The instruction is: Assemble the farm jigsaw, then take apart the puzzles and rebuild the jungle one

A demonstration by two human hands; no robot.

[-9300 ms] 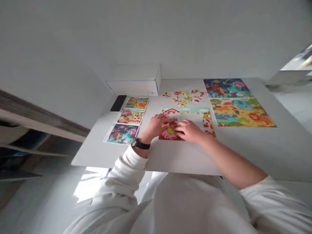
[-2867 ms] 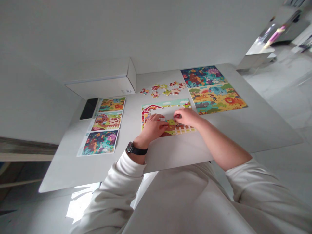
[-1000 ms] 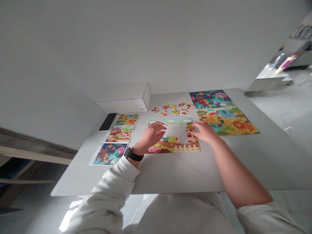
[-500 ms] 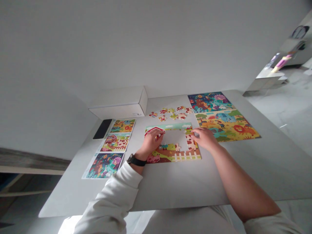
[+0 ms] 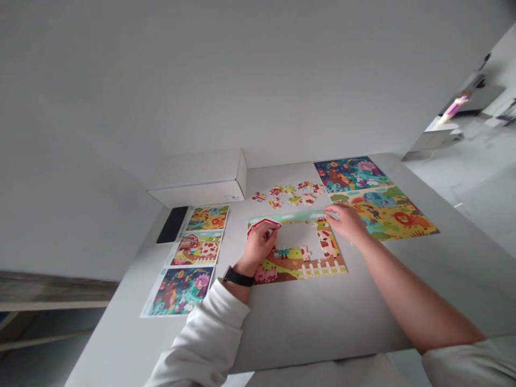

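A: Flagged any risks?

B: Saw left hand (image 5: 260,246) curled on the barn corner of the farm puzzle (image 5: 300,266), fingertips bent down. Couldn't confirm a piece under them. Logged the puzzle mid-tabletop (image 5: 322,322), built only as a thin border round a bare middle. Judged it likely to buckle or split under a hard press or drag. Saw right hand (image 5: 347,223) loosely open, fingers resting on the top right edge, gripping nothing. Rated a sideways shove there as able to pop that corner, or push it into the neighbours.

A: Checked the surroundings?

B: Noted black phone (image 5: 172,224) far left, three picture cards (image 5: 196,249) in a column just beside it, white box (image 5: 200,176) behind at the wall. Spotted loose pieces (image 5: 290,194) scattered just beyond the puzzle's far edge, apart from both hands. Found only the puzzle's own top strip between. Logged two finished puzzles (image 5: 379,201) just right of the right hand.
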